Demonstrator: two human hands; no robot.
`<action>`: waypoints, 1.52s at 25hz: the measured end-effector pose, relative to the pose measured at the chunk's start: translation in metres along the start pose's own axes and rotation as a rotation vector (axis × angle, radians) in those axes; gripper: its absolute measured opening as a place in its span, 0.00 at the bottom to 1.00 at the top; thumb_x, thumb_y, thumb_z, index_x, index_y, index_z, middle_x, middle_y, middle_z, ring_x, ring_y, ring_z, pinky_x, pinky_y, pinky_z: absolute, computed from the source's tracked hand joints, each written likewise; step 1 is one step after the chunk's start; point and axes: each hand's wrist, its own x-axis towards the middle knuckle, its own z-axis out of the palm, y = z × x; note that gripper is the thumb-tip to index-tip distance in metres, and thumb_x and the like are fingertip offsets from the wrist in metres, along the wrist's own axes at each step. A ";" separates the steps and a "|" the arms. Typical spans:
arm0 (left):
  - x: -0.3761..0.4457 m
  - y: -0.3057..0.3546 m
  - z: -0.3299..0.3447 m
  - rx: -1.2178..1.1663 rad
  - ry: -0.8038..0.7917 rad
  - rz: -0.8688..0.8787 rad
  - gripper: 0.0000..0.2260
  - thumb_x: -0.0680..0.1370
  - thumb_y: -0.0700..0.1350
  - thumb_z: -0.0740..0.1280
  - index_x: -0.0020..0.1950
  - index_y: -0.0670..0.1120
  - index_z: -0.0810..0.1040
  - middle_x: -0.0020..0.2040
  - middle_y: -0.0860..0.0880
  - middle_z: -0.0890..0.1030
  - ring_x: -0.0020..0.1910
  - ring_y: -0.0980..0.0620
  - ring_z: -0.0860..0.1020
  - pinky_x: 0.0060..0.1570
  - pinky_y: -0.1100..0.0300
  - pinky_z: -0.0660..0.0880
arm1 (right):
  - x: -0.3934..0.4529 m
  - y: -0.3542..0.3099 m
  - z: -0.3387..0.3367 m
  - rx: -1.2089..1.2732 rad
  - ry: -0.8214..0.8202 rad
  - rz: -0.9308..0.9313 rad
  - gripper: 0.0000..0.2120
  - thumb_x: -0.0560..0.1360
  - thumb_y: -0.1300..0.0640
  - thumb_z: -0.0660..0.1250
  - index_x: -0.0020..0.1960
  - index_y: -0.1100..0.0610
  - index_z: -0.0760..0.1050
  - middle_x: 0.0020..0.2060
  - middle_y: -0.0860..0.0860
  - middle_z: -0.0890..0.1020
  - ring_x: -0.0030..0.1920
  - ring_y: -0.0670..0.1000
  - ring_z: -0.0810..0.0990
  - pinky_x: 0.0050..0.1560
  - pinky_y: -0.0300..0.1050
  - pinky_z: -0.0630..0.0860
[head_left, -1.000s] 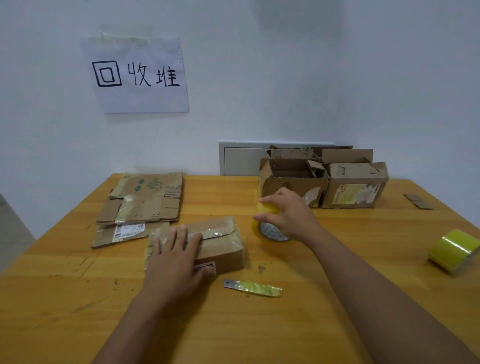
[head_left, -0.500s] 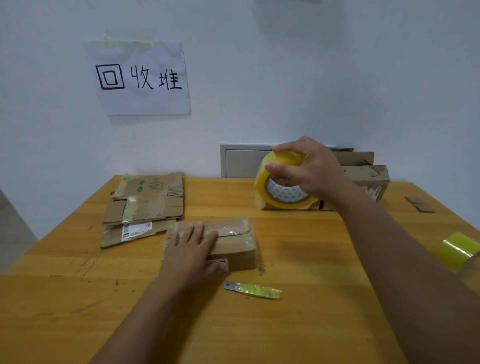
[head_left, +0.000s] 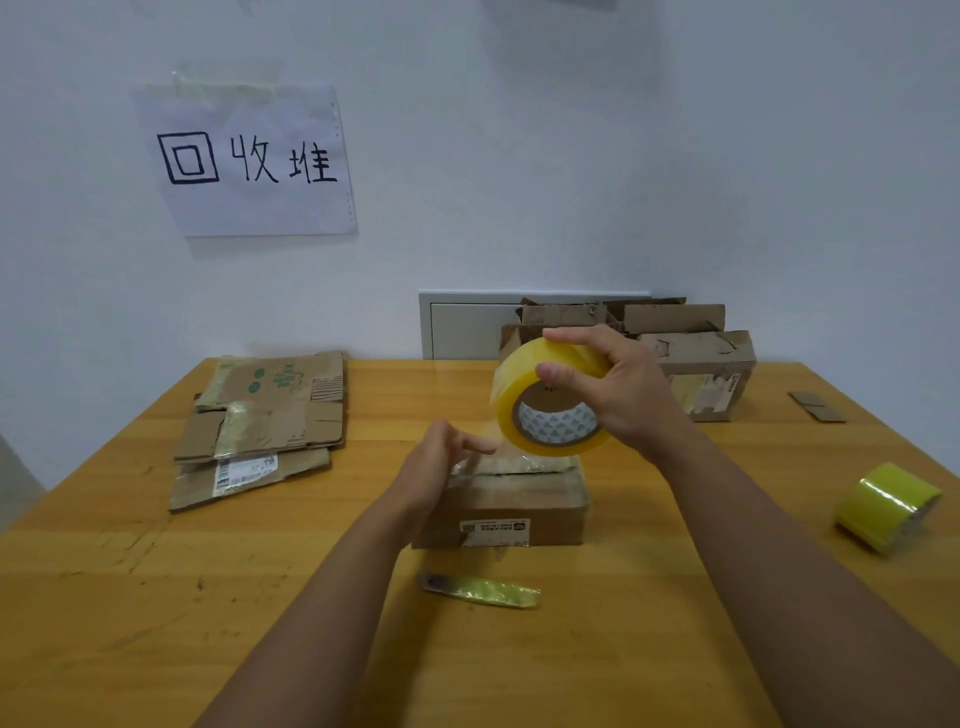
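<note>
Sign (head_left: 249, 161), white paper on the wall (head_left: 571, 156): three handwritten black characters, 回收堆. Box (head_left: 550, 512), front label (head_left: 495, 527): barcode and print, too small to read. Flat cardboard (head_left: 291, 410), white label (head_left: 247, 467): barcode, print illegible. Rear box (head_left: 727, 358), sticker (head_left: 711, 392): illegible.

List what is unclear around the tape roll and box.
Head view, left hand: motion blur; whether it pinches a tape end cannot be told.
Head view, box: its near-left corner is behind the left forearm.
Head view, label on the box: print too small to read.
Head view, open boxes at the back: partly behind the right hand and tape roll.
</note>
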 end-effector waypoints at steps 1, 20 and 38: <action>0.002 0.001 -0.001 -0.021 0.026 -0.019 0.30 0.80 0.65 0.47 0.46 0.52 0.86 0.60 0.52 0.81 0.61 0.53 0.73 0.63 0.49 0.64 | -0.001 0.003 0.001 -0.001 -0.007 0.002 0.21 0.68 0.41 0.69 0.61 0.43 0.76 0.54 0.41 0.75 0.55 0.43 0.74 0.52 0.40 0.74; 0.018 -0.010 -0.005 -0.156 0.303 0.007 0.07 0.79 0.46 0.69 0.42 0.44 0.79 0.49 0.44 0.84 0.55 0.48 0.79 0.47 0.56 0.72 | -0.018 0.061 0.026 0.111 -0.045 0.144 0.26 0.68 0.40 0.68 0.64 0.45 0.72 0.57 0.43 0.74 0.56 0.46 0.73 0.50 0.38 0.73; 0.009 -0.042 -0.062 -0.398 0.288 -0.166 0.06 0.82 0.42 0.63 0.49 0.40 0.75 0.42 0.44 0.78 0.41 0.49 0.78 0.39 0.58 0.78 | -0.014 0.071 0.037 -0.037 -0.275 0.179 0.36 0.73 0.48 0.73 0.75 0.41 0.58 0.64 0.44 0.68 0.61 0.50 0.73 0.59 0.51 0.77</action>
